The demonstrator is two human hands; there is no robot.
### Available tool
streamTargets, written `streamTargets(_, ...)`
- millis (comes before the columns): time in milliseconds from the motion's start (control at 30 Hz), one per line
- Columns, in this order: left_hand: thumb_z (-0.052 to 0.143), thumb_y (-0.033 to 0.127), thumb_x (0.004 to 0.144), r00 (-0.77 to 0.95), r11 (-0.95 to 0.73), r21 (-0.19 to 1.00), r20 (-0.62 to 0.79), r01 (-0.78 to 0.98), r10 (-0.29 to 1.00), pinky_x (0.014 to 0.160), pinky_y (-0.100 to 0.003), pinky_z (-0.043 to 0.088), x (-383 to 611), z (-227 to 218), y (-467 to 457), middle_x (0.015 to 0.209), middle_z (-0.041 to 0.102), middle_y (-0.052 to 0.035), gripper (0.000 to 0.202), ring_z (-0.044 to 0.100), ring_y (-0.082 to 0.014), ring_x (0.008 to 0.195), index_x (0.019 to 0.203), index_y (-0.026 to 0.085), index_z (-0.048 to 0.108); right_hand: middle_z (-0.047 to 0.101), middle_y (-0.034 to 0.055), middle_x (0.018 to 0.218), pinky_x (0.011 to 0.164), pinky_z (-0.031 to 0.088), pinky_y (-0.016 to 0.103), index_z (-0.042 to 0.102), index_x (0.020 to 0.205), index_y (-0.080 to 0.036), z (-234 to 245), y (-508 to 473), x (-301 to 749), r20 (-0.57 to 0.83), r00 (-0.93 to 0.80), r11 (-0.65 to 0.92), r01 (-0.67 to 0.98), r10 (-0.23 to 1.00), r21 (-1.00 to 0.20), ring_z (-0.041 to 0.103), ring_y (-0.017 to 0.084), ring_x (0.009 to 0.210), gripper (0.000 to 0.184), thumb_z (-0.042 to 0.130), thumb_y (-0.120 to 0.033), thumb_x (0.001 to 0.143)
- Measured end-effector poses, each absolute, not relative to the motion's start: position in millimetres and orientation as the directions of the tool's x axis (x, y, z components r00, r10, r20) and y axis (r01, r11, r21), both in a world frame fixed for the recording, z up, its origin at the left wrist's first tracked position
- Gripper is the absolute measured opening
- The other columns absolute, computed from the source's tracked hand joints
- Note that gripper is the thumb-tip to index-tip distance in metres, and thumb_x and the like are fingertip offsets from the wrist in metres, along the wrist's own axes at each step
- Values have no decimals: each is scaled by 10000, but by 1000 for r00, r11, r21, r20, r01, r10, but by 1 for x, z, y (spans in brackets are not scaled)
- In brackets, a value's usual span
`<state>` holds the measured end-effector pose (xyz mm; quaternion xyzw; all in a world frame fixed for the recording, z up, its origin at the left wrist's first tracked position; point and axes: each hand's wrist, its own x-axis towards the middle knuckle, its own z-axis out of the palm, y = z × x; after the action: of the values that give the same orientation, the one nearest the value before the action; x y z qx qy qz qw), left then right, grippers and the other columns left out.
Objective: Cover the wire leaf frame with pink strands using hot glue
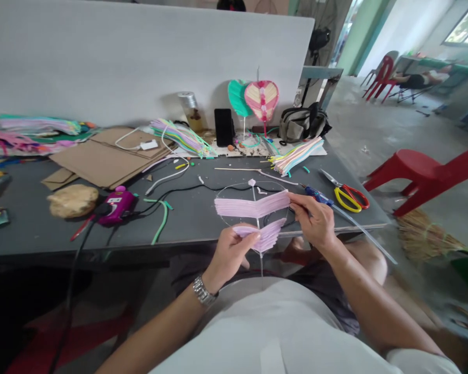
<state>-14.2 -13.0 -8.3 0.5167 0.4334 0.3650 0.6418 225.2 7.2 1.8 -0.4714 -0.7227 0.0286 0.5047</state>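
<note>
A half-covered fan (256, 207) is held over the table's front edge: a thin round wire frame on a white stick, with two V-shaped bands of pale purple pipe cleaners across it. My left hand (229, 253) pinches the lower band (272, 237) near the stick, thumb on top. At the upper band's right end, the fingers of my right hand (312, 217) are closed on the purple strips. Bare wire shows above and between the bands. Just right of that hand lies a blue glue gun (317, 196) with a clear glue stick (364, 236) trailing from it.
Scissors (345, 191) with red and yellow handles lie at the right. Bundles of pipe cleaners (298, 156), a phone (224, 128) and two finished fans (261, 98) are behind. A magenta device (118, 205), a stone (73, 201), cardboard (113, 156) and black cables occupy the left.
</note>
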Motion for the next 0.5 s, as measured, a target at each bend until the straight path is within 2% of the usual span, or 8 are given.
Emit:
streamTargets(67, 734, 527, 829, 349, 202, 979, -180, -27, 920, 417, -262, 502, -14, -9, -13, 704, 710, -56, 395, 664, -198, 532, 929, 145, 722, 804, 41, 900, 653, 572, 257, 762, 1127, -220, 0, 6, 224, 673, 6, 518, 634, 740, -575, 702, 139, 614, 203, 616, -235, 987)
streamTargets(133, 735, 531, 820, 325, 204, 978, -178, -46, 929, 401, -255, 487, -15, -9, -13, 725, 709, -56, 405, 652, -190, 531, 941, 144, 719, 797, 42, 907, 591, 542, 248, 737, 1144, -213, -2, 1, 218, 610, 124, 463, 539, 782, -704, 644, 115, 550, 205, 640, -286, 979)
streamTargets(233, 767, 512, 789, 237, 158, 985, -137, -71, 962, 417, -246, 482, -15, -10, -9, 724, 700, -49, 398, 637, -179, 555, 920, 138, 739, 778, 49, 854, 467, 457, 221, 701, 1085, -185, -9, -16, 200, 357, 244, 306, 222, 902, -926, 555, 89, 473, 259, 660, -412, 969)
streamTargets(300, 789, 489, 774, 170, 113, 991, -99, -74, 980, 460, -253, 498, -15, -9, -6, 710, 698, -45, 371, 635, -180, 581, 888, 138, 755, 735, 38, 726, 400, 377, 209, 693, 959, -163, -17, -33, 185, 116, 84, 112, 54, 990, -992, 502, 77, 414, 364, 660, -526, 950)
streamTargets(367, 804, 477, 762, 131, 87, 993, -76, -79, 988, 505, -266, 514, -15, -8, -2, 705, 706, -47, 352, 644, -191, 612, 869, 144, 763, 666, 5, 596, 371, 332, 209, 687, 917, -155, -27, -48, 173, -95, -180, -97, -1, 979, -995, 446, 70, 364, 451, 681, -605, 905)
streamTargets(433, 821, 480, 747, 124, 73, 993, -62, -90, 990, 532, -273, 521, -15, -7, -1, 719, 720, -52, 356, 651, -198, 635, 865, 149, 764, 682, 10, 620, 347, 303, 207, 671, 903, -161, -38, -59, 164, -214, -334, -236, -27, 918, -971, 427, 64, 346, 466, 724, -622, 858)
streamTargets(500, 814, 512, 757, 174, 89, 992, -72, -91, 982, 524, -274, 520, -16, -8, -2, 734, 728, -59, 384, 653, -200, 635, 876, 150, 768, 701, 17, 653, 341, 285, 199, 649, 872, -171, -47, -62, 159, -236, -351, -277, -70, 906, -958, 424, 57, 343, 448, 752, -605, 834)
